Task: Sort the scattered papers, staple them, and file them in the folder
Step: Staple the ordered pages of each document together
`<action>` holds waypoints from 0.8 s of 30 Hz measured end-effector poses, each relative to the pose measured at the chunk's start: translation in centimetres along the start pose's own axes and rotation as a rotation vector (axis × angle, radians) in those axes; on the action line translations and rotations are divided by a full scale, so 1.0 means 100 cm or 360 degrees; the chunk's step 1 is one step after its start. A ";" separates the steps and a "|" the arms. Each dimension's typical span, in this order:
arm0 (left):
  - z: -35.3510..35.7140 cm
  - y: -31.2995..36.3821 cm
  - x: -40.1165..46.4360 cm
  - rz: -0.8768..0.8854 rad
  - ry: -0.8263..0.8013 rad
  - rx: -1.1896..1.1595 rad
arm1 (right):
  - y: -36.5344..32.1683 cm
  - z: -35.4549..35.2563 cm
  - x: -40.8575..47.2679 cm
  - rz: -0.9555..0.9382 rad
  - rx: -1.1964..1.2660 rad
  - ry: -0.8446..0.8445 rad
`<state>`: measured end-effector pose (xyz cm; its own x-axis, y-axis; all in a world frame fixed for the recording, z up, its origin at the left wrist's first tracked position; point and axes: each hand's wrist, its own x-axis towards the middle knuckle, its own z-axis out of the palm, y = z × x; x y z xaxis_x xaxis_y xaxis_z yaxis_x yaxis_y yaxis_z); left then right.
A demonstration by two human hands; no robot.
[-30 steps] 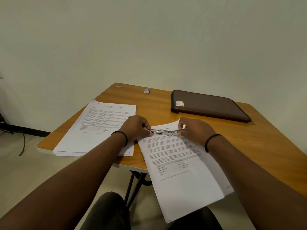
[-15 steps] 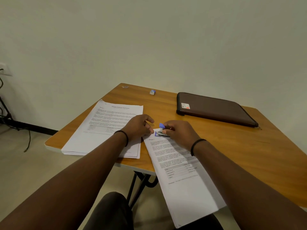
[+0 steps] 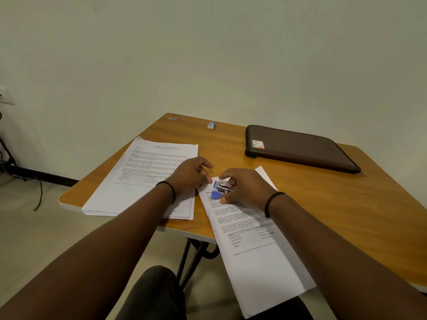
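My right hand [image 3: 246,189] grips the blue stapler [image 3: 220,190] on the near paper set [image 3: 254,239]. My left hand [image 3: 189,175], fingers loosely curled, presses that set's top-left corner.

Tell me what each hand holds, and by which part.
The right hand grips the stapler by its rear end, over the papers. The left hand holds nothing, resting beside it.

Forearms are bare, no sleeves in view. One thin black band [image 3: 172,192] circles each wrist. Dark trousers [image 3: 153,294] cover the legs.
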<state>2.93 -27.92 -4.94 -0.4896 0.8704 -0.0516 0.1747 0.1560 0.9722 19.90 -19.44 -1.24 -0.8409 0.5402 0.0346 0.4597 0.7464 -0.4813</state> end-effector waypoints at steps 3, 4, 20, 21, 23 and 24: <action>0.001 0.005 -0.005 -0.0020 -0.0017 -0.0091 | 0.004 0.002 0.000 0.0009 -0.0039 0.0086; 0.000 0.008 -0.007 -0.0025 -0.0018 -0.0120 | 0.006 0.002 -0.001 0.0013 -0.0007 0.0146; 0.006 0.020 -0.007 -0.0044 0.0065 0.0183 | 0.021 -0.063 0.011 0.0050 -0.0080 0.0885; 0.005 0.019 -0.008 -0.0027 0.0066 0.0205 | 0.022 -0.074 0.014 0.0096 -0.0022 0.0890; 0.005 0.017 -0.008 -0.0011 0.0071 0.0237 | 0.025 -0.083 0.015 0.0157 0.0115 0.0743; 0.005 0.017 -0.008 0.0004 0.0076 0.0265 | 0.028 -0.083 0.013 0.0202 0.0168 0.0654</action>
<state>4.05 -28.09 -3.36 -0.5282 0.8484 -0.0346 0.3131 0.2324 0.9209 22.47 -13.46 4.77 -0.5867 0.7504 0.3045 0.5022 0.6321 -0.5901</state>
